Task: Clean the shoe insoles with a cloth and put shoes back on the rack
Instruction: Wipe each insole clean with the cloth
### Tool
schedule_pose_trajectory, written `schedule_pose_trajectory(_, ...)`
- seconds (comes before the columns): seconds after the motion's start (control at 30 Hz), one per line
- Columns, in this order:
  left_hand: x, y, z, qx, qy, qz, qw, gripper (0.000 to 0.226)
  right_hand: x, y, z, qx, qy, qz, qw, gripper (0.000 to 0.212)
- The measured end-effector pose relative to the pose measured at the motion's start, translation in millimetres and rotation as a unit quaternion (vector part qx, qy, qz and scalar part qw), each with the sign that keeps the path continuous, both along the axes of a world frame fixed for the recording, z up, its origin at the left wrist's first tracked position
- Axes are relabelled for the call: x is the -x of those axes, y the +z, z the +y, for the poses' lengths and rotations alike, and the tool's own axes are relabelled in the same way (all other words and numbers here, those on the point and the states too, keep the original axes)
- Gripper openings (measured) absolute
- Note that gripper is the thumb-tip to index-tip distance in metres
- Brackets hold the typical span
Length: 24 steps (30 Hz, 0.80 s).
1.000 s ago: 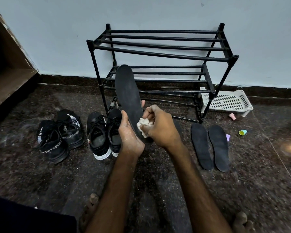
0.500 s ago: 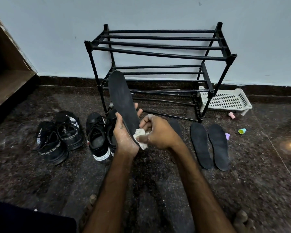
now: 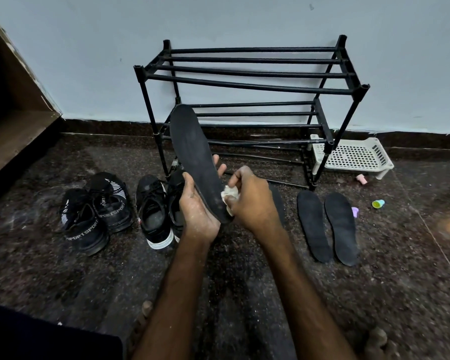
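The insole stands tilted in front of the rack, its lower end cupped in the left hand, thumb on the near edge and fingers wrapped behind. The right hand pinches a small white cloth against the insole's face. The fingers hide most of the cloth. A floor insole shows only as a strip behind the right wrist. Two spare insoles lie side by side to the right. Black sport shoes and white-soled shoes sit to the left, the latter partly covered by the left hand.
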<state>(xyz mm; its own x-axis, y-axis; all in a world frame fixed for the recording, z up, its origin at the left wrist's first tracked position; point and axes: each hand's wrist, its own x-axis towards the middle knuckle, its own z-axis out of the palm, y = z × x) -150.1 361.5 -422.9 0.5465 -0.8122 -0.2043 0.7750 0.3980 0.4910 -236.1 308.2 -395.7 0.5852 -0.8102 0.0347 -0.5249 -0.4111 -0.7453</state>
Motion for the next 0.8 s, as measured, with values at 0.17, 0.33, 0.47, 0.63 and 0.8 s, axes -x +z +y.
schedule_pose_trajectory(0.17,0,-2,0,-0.018,-0.011,0.001,1.0,0.062,0,8,2,-0.066,0.098,-0.036,0.992,0.029)
schedule_pose_trajectory(0.33,5,-7,-2,0.004,-0.038,-0.004,0.999,0.066,-2,4,4,0.052,-0.046,-0.019,0.997,0.025)
schedule_pose_trajectory(0.47,6,-10,-3,-0.013,-0.048,-0.01,0.999,0.065,0,9,3,-0.025,0.018,-0.017,0.999,0.03)
schedule_pose_trajectory(0.63,13,-9,-7,-0.041,-0.06,-0.027,0.997,0.066,-6,14,2,0.078,-0.057,-0.096,0.991,0.03)
schedule_pose_trajectory(0.8,17,-7,-7,-0.032,-0.061,-0.024,0.997,0.066,3,8,-3,0.065,-0.037,-0.07,0.995,0.034)
